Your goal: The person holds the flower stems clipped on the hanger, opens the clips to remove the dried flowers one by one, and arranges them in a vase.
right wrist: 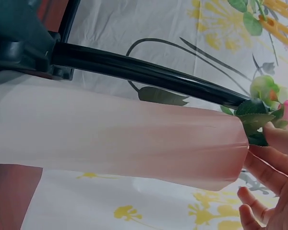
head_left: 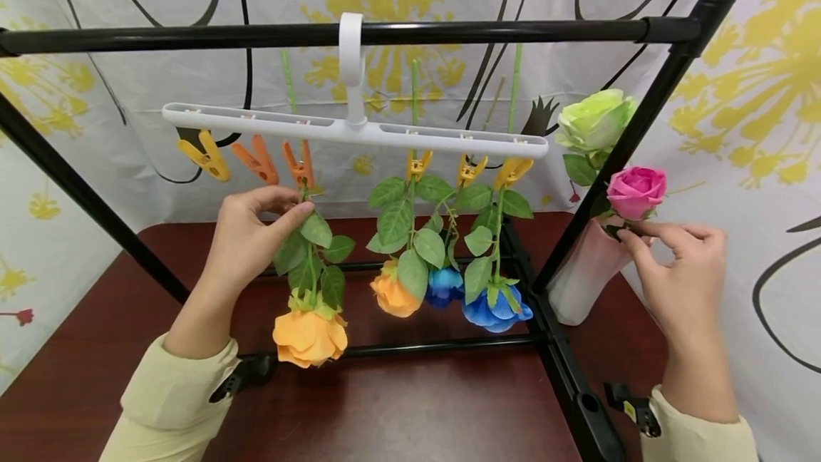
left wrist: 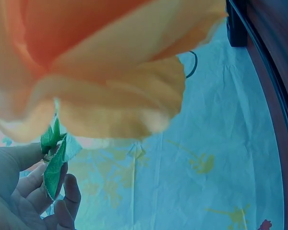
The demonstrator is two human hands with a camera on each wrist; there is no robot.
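Note:
My left hand pinches the stem of an orange artificial rose, which hangs head down just below an orange clip on a white hanger. In the left wrist view its orange petals fill the top, with a green leaf at the fingers. Over at the right, my right hand pinches a pink rose beneath its bloom, at the mouth of a pink-and-white vase. Leaves and fingers partly cover that stem. A pale green rose stands behind it.
The hanger hooks over a black rack bar. Another orange rose and two blue roses hang from yellow clips. Left of them are an unused orange clip and yellow clip. A slanted black post stands beside the vase.

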